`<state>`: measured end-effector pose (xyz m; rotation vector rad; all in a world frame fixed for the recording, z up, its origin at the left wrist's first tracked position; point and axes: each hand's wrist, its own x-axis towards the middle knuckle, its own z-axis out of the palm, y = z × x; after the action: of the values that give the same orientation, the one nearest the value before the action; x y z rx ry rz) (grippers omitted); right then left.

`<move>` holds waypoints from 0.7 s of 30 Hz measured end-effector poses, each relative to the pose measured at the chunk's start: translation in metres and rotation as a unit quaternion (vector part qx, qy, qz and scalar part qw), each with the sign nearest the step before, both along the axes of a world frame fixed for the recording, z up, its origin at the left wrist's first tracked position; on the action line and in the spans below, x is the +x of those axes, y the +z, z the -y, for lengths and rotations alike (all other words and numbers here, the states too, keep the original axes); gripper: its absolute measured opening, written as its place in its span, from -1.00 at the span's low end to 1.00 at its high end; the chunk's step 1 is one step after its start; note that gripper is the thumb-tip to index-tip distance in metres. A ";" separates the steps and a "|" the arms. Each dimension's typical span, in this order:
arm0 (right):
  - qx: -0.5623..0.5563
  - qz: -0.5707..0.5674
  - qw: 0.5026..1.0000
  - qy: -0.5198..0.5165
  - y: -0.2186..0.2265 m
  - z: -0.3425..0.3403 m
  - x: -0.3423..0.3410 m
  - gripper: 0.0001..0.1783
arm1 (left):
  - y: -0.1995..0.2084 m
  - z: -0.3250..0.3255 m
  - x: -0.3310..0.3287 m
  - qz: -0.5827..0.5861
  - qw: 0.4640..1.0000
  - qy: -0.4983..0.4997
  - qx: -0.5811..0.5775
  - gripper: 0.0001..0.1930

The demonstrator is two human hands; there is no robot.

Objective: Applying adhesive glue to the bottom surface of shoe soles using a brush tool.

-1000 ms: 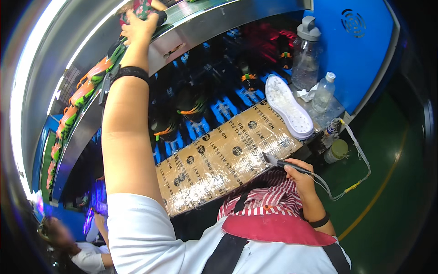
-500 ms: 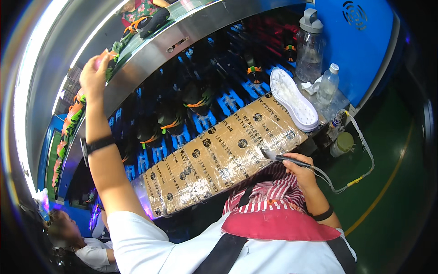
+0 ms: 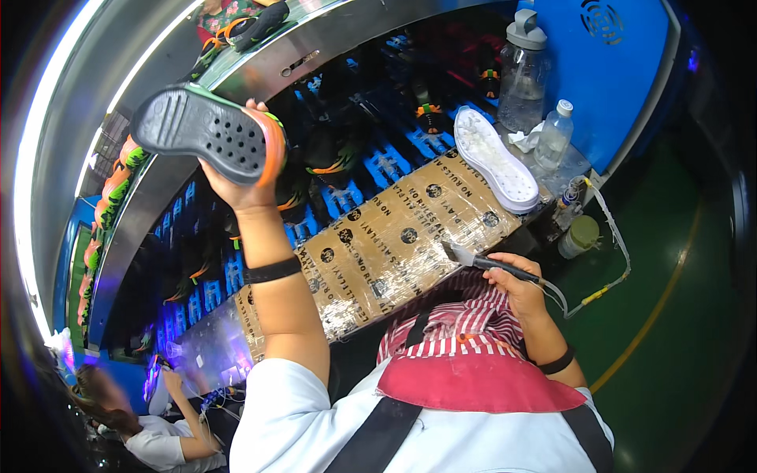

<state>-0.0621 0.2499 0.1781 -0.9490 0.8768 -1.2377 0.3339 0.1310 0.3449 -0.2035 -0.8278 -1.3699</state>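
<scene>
Raised over the far left of the work surface, my left hand point(image 3: 236, 191) grips a shoe sole point(image 3: 225, 138). Its dark grey face with round holes is turned toward me, and the rim is orange and green. My right hand point(image 3: 518, 285), in front of my apron, is closed round a black-handled glue brush point(image 3: 505, 269). A clear tube runs from the handle's end. The bristles lie over the edge of a tape-covered cardboard sheet point(image 3: 355, 280). A white sole point(image 3: 498, 162) with glue-like residue rests at that sheet's right end.
Beyond the cardboard, a conveyor carries black shoes point(image 3: 327, 158) with orange trim. More orange-green soles point(image 3: 110, 193) line a raised belt at left. Two bottles point(image 3: 523, 79) and a crumpled tissue point(image 3: 526, 139) stand at right. A co-worker point(image 3: 158, 437) sits lower left.
My left hand has come off the raised belt, moving right and nearer with the sole, which now shows its holed face. The brush has shifted slightly.
</scene>
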 end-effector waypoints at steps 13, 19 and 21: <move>-0.140 -0.059 0.988 0.015 0.063 0.003 0.004 -0.82 | -0.139 -0.083 -0.139 0.104 0.950 -0.088 0.280 -0.21; -0.378 -0.242 0.889 -0.091 0.097 0.013 0.032 -0.82 | -0.171 -0.114 -0.184 0.144 0.925 -0.213 0.280 -0.20; -0.475 -0.330 0.800 -0.161 0.101 0.019 0.037 -0.81 | -0.184 -0.124 -0.192 0.197 0.912 -0.169 0.319 -0.23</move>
<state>-0.0249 0.2307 0.2787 -2.2110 0.9594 -1.7162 0.1423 0.2548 0.1612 0.4761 -0.6403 -1.9787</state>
